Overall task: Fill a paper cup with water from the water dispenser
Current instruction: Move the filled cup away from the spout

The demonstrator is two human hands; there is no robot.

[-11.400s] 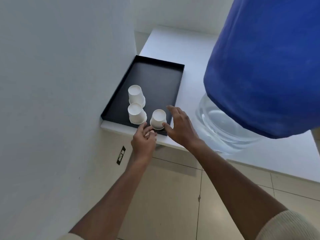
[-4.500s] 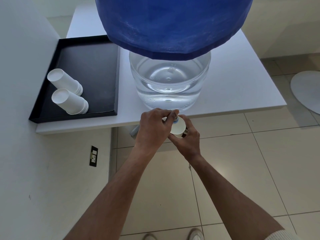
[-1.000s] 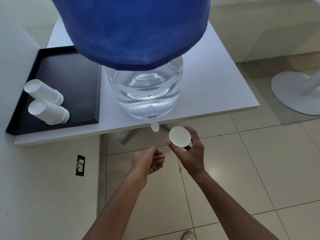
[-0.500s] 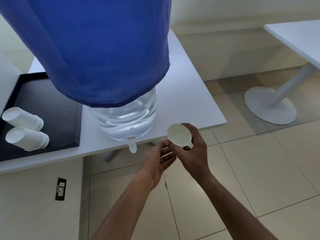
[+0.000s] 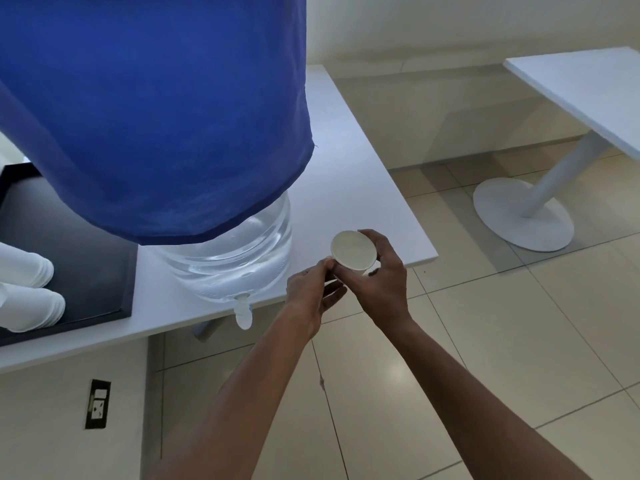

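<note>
Holding unmarked paper cup (image 5: pixel 353 251), both hands

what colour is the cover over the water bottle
Solid blue, no pattern. The cover shows best in the head view, the only one given.

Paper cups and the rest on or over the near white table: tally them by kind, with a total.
Paper cup in hand: 1
Cup stacks on the tray: 2
Black tray: 1
Water jug with blue cover: 1
Total: 5

White cup (image 5: pixel 353 251); blue cover (image 5: pixel 152 109); clear bottle (image 5: pixel 235 268); black tray (image 5: pixel 86 271); white table (image 5: pixel 363 202).
</note>
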